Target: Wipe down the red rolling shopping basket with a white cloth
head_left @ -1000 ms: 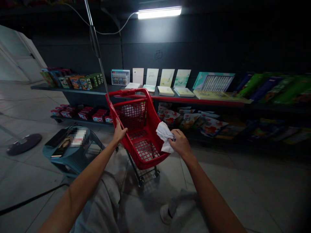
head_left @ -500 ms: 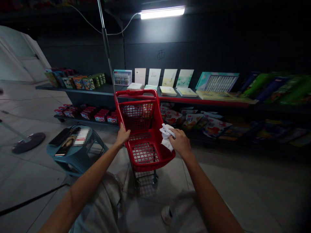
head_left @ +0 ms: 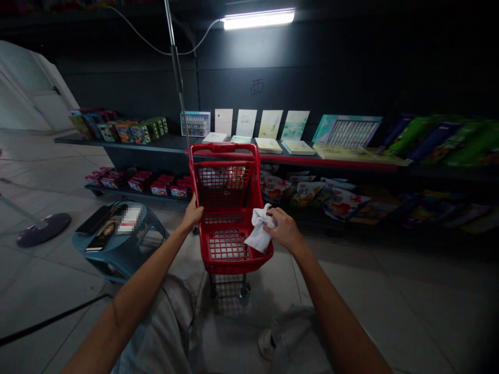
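A small red shopping cart (head_left: 230, 268) with a grid-patterned basket stands on the tiled floor in front of me. My left hand (head_left: 192, 213) grips its left side wall, thumb over the rim and the other fingers hidden behind it. My right hand (head_left: 284, 228) is at the cart's right side, its fingers closed on a crumpled white cloth (head_left: 258, 236). The cloth hangs over the inner right side of the basket. A metal pole (head_left: 177, 72) rises behind the cart's left edge; its lower end is hidden.
A blue-grey plastic stool (head_left: 142, 244) at left carries a phone (head_left: 100, 238) and a dark case. Behind the cart, a shelf (head_left: 156, 144) holds books and boxes, with snack bags (head_left: 307, 193) below. A round pole base (head_left: 44, 229) stands far left.
My right hand has moved slightly left with the cloth, which now hangs further inside the basket. The cart has turned a little, and my left hand stays on its side.
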The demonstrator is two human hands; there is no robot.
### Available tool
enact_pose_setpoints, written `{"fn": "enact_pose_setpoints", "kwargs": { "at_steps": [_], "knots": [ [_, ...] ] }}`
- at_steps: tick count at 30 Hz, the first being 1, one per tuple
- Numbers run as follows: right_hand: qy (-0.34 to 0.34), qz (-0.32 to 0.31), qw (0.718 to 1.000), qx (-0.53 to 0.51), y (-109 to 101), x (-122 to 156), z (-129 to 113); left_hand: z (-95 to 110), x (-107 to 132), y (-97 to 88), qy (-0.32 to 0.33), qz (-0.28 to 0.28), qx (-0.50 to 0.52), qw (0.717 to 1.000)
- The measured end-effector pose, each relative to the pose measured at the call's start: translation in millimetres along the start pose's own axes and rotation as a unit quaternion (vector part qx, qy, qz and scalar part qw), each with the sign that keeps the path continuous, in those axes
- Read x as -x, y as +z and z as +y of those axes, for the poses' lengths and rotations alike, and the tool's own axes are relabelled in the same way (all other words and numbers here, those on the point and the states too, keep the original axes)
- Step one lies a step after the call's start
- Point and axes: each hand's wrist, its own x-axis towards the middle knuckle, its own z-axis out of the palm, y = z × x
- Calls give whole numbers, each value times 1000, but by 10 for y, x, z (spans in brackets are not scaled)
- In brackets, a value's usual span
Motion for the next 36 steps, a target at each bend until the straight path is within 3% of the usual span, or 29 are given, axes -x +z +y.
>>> {"fn": "enact_pose_setpoints", "kwargs": {
  "at_steps": [6, 12, 16, 21, 23, 28, 31, 34, 36],
  "knots": [
    [33, -64, 997, -34, -31, 21, -29, -78, -56, -70, -8, -19, 37, 999],
    [119, 54, 991, -28, 3, 1, 35, -113, -95, -44, -21, -39, 26, 999],
    [59, 68, 995, -31, 19, 22, -9, -76, -76, -14, -14, -39, -7, 999],
    [-27, -19, 999, -27, 23, 76, -184, -4, -29, -11, -10, -24, -83, 996],
    [-19, -16, 999, -28, 13, 61, -165, 19, -19, -11, -24, -17, -114, 993],
    [70, 92, 992, -42, -38, -23, 86, 43, -19, -5, -36, -27, -141, 989],
    [104, 110, 988, -45, -45, -15, 147, 51, -16, -1, -31, -30, -141, 989],
    [55, 92, 993, -40, -25, 48, 45, 74, 2, 3, -17, -30, -140, 990],
    [0, 36, 999, -16, -17, 97, -93, 101, 20, 5, -19, -32, -147, 989]
  ]
}}
